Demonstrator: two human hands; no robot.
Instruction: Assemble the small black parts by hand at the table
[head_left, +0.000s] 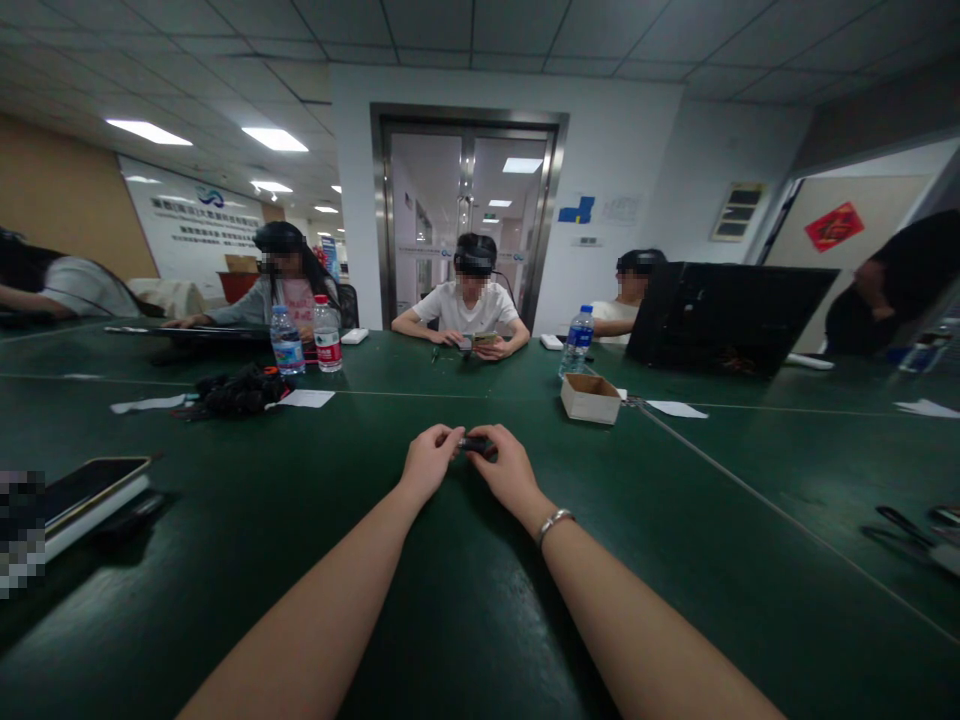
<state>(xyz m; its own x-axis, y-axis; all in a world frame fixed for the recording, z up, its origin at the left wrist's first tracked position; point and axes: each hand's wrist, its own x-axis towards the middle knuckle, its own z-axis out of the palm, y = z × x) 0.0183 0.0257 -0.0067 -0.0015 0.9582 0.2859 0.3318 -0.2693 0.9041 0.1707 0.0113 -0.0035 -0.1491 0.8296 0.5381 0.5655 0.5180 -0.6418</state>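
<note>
A small, dark, roughly cylindrical object [475,444] with a lighter tip on its left lies between my hands, just above or on the green table. Its exact kind is too small to make out. My right hand [508,468] has its thumb and fingers closed around the dark part. At the lighter end, my left hand [430,462] is closed in a pinch with its fingertips on the tip. A silver bracelet [555,524] circles my right wrist. Fingers cover part of the object.
Ahead on the green table [360,640] stand a small open box [591,400], several water bottles and a black monitor [731,318]. A heap of black cables [238,390] and papers lie left of centre. Phones [82,490] rest at far left. Several people sit opposite.
</note>
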